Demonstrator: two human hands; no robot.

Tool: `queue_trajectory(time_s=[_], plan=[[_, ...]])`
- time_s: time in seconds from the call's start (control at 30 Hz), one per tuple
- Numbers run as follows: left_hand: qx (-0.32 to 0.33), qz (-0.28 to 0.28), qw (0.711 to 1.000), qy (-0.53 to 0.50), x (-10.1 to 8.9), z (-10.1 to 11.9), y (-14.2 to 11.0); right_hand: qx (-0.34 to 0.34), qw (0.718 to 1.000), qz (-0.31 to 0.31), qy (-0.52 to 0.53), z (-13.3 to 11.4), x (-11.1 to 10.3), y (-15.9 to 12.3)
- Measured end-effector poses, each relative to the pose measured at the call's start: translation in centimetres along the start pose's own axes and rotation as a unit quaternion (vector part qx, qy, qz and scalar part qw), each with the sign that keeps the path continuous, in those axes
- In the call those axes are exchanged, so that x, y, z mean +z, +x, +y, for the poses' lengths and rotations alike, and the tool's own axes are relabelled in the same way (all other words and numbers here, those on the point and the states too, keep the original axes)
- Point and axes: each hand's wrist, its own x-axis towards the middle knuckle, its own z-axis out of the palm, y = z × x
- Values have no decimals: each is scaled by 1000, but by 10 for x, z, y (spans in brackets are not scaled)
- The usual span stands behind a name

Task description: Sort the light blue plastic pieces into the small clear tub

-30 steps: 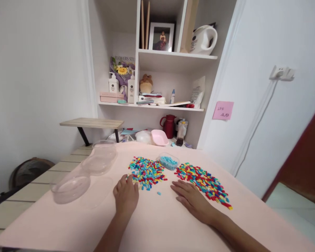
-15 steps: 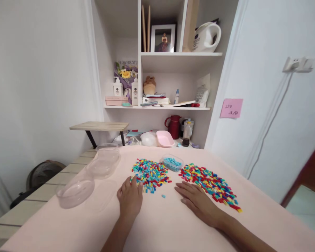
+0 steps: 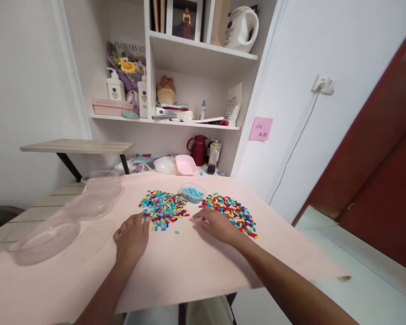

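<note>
My left hand [image 3: 131,237] lies palm down on the pink cloth, fingers loosely apart, at the near left edge of a pile of small multicoloured brick-like pieces [image 3: 162,207]. My right hand [image 3: 218,225] hovers low or rests beside a second such pile [image 3: 235,210], its fingers slightly bent and pointing left; nothing shows in it. A clear plastic box [image 3: 193,194] holding light-blue pieces stands behind, between both piles. One loose blue piece [image 3: 177,232] lies between my hands.
Clear empty containers [image 3: 47,241] and a flat clear lid [image 3: 93,241] sit on the left. Behind the cloth [image 3: 176,271] are a pink tray [image 3: 186,165], a red jug [image 3: 198,150] and a bottle [image 3: 213,159]. A small wooden stand [image 3: 77,146] rises back left.
The view has swung right and tilted down. My right hand's fingers have bent and drawn leftward, towards the gap between the piles. My left hand stays beside its pile.
</note>
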Motion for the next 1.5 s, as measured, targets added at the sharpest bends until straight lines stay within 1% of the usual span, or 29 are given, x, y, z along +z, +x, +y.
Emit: queue_trajectory(time_s=[0.07, 0.17, 0.27, 0.37, 0.53, 0.6, 0.67, 0.73, 0.8, 0.83, 0.9, 0.97, 1.03, 1.1, 1.2, 1.3, 1.4, 1.47, 1.5], plan=[[0, 2, 1000, -4, 0, 0, 0, 15, 999, 17, 35, -11, -2, 8], [-13, 3, 1000, -16, -3, -1, 2, -11, 998, -1, 63, -26, 5, 14], [-26, -3, 999, -21, -6, -2, 3, -44, 998, -28, 44, -34, 19, 14], [-24, -6, 1000, -16, -7, -2, 3, -53, 998, -28, 9, -34, 34, 13], [-17, -6, 1000, 3, -9, -1, 2, -20, 999, 8, -23, -36, 48, 11], [-15, -15, 1000, 11, -9, 0, 2, -4, 1000, 21, -18, -39, 51, 11], [-12, -23, 1000, 14, -10, -1, 3, 5, 1000, 21, -14, -39, 49, 12], [-10, -22, 1000, 15, -8, -3, 5, 6, 1000, 8, -17, -36, 40, 18], [0, -19, 1000, 16, -6, -5, 8, 4, 1000, 13, -24, -31, 23, 30], [3, -19, 1000, 16, -4, -6, 9, 5, 999, 28, -31, -28, 12, 38], [6, -18, 1000, 16, -2, -8, 12, 21, 995, 91, -46, -22, -14, 57], [8, -17, 1000, 16, 0, -10, 15, 52, 986, 148, -60, -15, -36, 78], [9, -15, 1000, 14, 1, -11, 16, 92, 976, 188, -51, -5, -49, 95], [11, -12, 1000, 11, 2, -12, 17, 131, 970, 203, -5, 6, -53, 105], [14, -10, 1000, 4, 3, -12, 17, 153, 966, 202, 48, 23, -45, 105], [16, -6, 1000, -2, 3, -11, 15, 158, 963, 197, 95, 33, -31, 94], [15, -1, 1000, -4, 2, -10, 14, 150, 953, 177, 194, 33, -11, 80], [14, -3, 1000, -5, 1, -9, 13, 145, 938, 155, 275, 30, 7, 72], [14, -3, 1000, -6, 1, -9, 12, 146, 931, 151, 299, 28, 16, 69]])
